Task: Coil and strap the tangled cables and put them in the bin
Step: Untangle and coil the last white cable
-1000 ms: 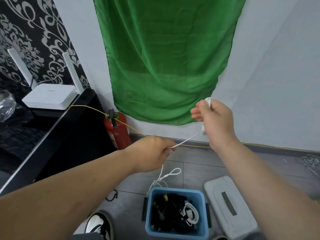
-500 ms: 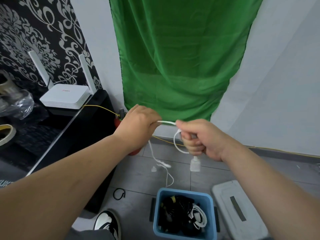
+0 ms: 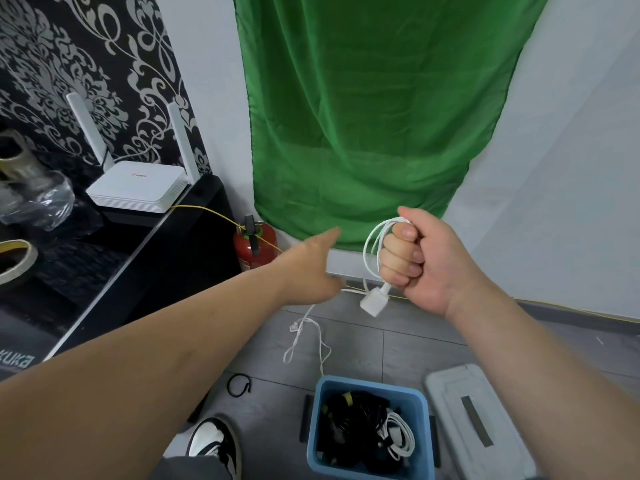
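A thin white cable [image 3: 370, 249] is looped around the fingers of my right hand [image 3: 420, 259], which is closed in a fist at mid-height. The cable's white plug [image 3: 374, 301] dangles just below that fist. My left hand [image 3: 310, 270] is to the left of it, pinching the free run of the same cable, with one finger stretched out. The loose tail [image 3: 304, 332] hangs down from my left hand above the blue bin [image 3: 320, 393]. The bin stands on the floor and holds black cables and a coiled white cable [image 3: 398, 439].
A grey lid [image 3: 479, 424] lies right of the bin. A black strap loop [image 3: 239, 384] lies on the grey floor tiles. At left, a black table [image 3: 149, 258] carries a white router [image 3: 138, 188] and a tape roll [image 3: 15, 259]. A red fire extinguisher [image 3: 254, 247] stands by the wall.
My right hand has turned into an upright fist with more loops of white cable around it. My left hand has slid lower and away along the cable.
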Available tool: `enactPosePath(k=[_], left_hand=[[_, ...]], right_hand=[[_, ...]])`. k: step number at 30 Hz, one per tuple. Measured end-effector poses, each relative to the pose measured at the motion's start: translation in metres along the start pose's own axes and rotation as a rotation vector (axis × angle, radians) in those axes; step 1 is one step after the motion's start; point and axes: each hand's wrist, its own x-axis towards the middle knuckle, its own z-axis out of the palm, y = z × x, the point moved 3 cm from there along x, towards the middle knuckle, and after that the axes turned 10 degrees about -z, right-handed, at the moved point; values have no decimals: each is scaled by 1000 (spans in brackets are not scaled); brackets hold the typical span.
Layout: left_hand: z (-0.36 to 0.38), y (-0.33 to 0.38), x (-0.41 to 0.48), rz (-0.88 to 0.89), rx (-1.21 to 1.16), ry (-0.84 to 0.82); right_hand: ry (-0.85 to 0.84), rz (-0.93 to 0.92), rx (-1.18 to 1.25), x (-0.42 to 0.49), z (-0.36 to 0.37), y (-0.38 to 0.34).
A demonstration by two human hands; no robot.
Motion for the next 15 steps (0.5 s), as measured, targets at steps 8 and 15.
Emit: enactPosePath(k=[8, 15], left_hand=[[15, 44, -17, 169, -351, -122], [36, 26, -23, 115, -41, -266]], right_hand=[[-56, -38, 218, -6, -1, -7], [307, -248, 105, 9, -35, -11]])
